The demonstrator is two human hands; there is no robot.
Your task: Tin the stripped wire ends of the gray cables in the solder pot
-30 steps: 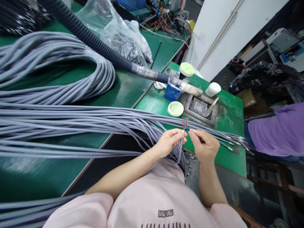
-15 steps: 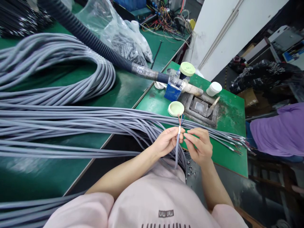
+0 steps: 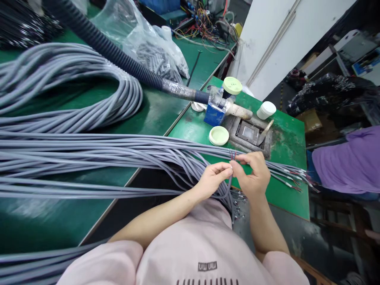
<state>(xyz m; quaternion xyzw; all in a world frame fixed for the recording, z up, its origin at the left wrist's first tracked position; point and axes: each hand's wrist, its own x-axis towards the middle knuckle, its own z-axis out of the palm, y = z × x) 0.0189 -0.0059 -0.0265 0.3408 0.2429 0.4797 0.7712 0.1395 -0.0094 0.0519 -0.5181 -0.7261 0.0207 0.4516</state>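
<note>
My left hand (image 3: 214,179) and my right hand (image 3: 251,173) meet in front of me, both pinching one grey multi-core cable (image 3: 229,186) close to its end. Thin red and dark wires (image 3: 232,154) stick up from the cable's stripped end, just above my fingertips. My right fingers cover the sheath's cut edge. Behind my hands, a long bundle of grey cables (image 3: 89,158) runs across the benches, and its far ends (image 3: 289,174) show stripped tips.
A coil of grey cable (image 3: 74,87) lies on the green bench (image 3: 190,132). Ahead stand a metal solder pot (image 3: 247,133), pale-green lids (image 3: 219,135), a white jar (image 3: 266,110), a blue container (image 3: 214,114) and a black corrugated hose (image 3: 118,59). A purple sleeve (image 3: 347,162) shows at right.
My hands have come closer together. My right hand has risen onto the cable's end, hiding the sheath's cut edge, and the cable now bends lower behind my left hand.
</note>
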